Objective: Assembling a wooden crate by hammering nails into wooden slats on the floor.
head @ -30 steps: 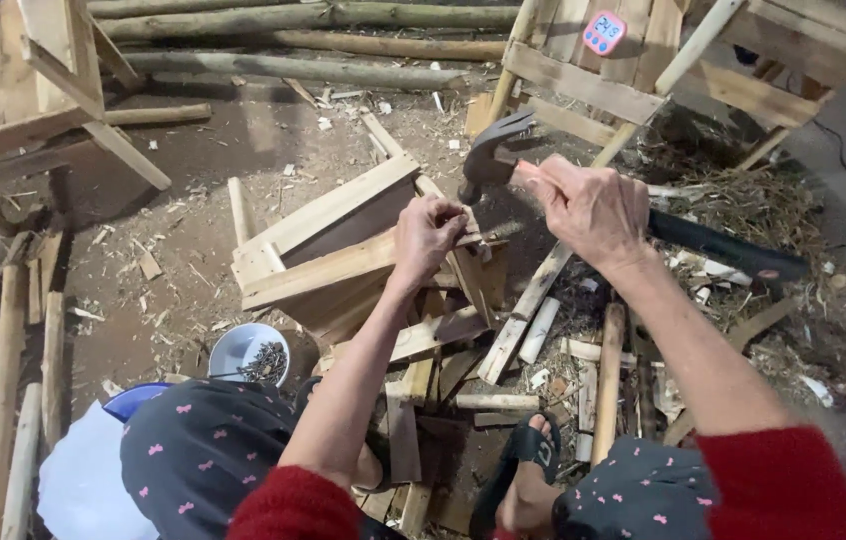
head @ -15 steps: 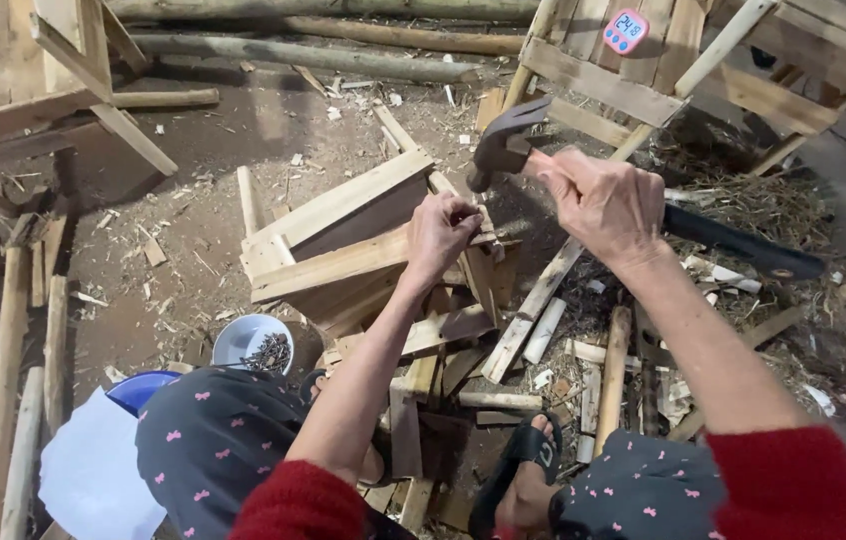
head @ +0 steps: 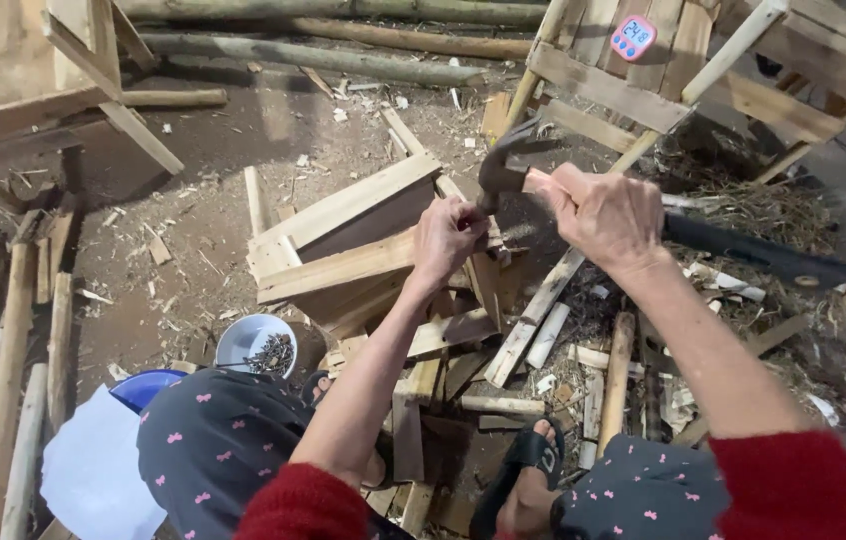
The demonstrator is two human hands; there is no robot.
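Right hand [head: 608,215] grips hammer [head: 503,170], head leftward; left hand [head: 448,240] pinches a nail.

I can't see what my left hand [head: 448,240] pinches; its fingers cover it. My right hand [head: 608,215] hides most of the hammer [head: 503,160] handle, and the head is motion-blurred. Below the left hand, the small bowl [head: 243,340] holds dark bits too small to identify.

Place: rough outdoor woodworking yard
Ground: dirt floor [head: 213,130] strewn with wood chips
Beyond the hands: logs [head: 323,60], plank frames [head: 633,90]
Below them: offcuts [head: 503,400]
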